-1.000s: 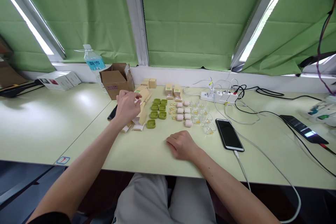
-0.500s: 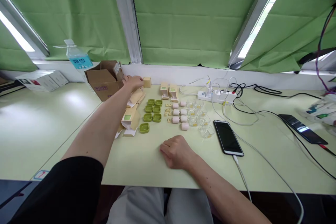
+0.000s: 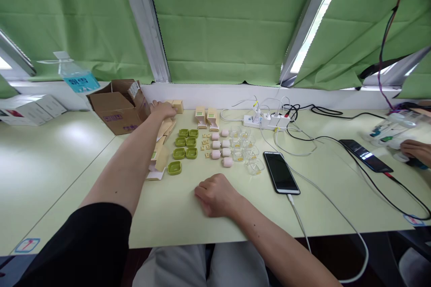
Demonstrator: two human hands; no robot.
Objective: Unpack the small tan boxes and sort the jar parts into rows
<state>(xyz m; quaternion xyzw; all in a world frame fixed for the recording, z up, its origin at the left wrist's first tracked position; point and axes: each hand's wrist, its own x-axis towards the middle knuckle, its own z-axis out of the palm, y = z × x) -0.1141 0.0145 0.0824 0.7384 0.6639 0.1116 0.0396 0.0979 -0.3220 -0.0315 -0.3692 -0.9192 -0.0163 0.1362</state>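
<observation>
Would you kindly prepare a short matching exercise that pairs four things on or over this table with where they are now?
Things
1. Left hand
2. Right hand
3. Green containers
4. Pink pieces

Places
A. Between the tiny yellow pieces and the clear containers
B. Stretched out to the small boxes at the back, beside the open carton
C. Between the tan packaging and the tiny yellow pieces
D. Curled, toward the front of the tabletop

Right pairs: 1-B, 2-D, 3-C, 4-A
</observation>
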